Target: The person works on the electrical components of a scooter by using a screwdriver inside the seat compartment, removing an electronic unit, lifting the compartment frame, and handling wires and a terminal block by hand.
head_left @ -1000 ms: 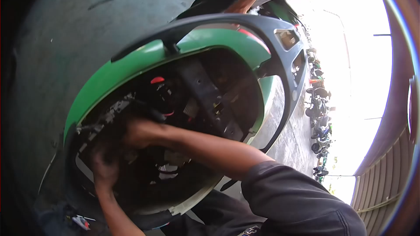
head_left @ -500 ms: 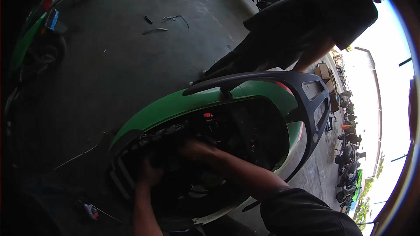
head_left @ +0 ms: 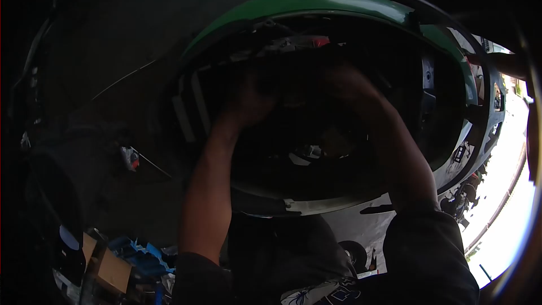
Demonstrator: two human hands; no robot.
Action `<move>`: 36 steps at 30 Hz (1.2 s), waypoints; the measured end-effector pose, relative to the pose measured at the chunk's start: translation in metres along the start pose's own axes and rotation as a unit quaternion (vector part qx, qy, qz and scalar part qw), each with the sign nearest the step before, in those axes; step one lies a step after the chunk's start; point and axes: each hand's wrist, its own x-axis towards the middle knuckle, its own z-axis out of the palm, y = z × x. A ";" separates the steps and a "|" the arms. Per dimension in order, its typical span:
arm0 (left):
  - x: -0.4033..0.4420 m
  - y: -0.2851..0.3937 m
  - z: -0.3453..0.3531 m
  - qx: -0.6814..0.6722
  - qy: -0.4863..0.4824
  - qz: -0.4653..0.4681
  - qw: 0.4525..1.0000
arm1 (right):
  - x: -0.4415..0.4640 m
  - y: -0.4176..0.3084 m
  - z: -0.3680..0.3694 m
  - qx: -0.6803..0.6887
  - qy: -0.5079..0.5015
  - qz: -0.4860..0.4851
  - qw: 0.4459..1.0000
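A scooter body with green panels (head_left: 316, 1) lies in front of me, its inner compartment exposed and very dark. Both hands reach down into it. My left hand (head_left: 251, 99) is at the compartment's left part, near some pale strips (head_left: 199, 99). My right hand (head_left: 350, 82) is farther right, below a small red part (head_left: 320, 42). Shadow hides the fingers of both hands, and anything between them cannot be made out. A black rail (head_left: 480, 51) curves round the right end of the body.
Another person's hand (head_left: 505, 64) is at the upper right, beside the rail. A red and white item (head_left: 130, 159) lies on the floor at the left with a thin rod. Cardboard (head_left: 114, 271) and blue material (head_left: 144, 257) are at the lower left.
The view has swung down and closer over the scooter body. Both my hands remain inside the compartment, and the other person is now mostly out of view at the upper right.
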 end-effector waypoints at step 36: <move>0.007 0.003 0.005 -0.049 0.030 0.046 0.997 | 0.003 -0.075 -0.023 -0.219 -0.005 -0.158 0.963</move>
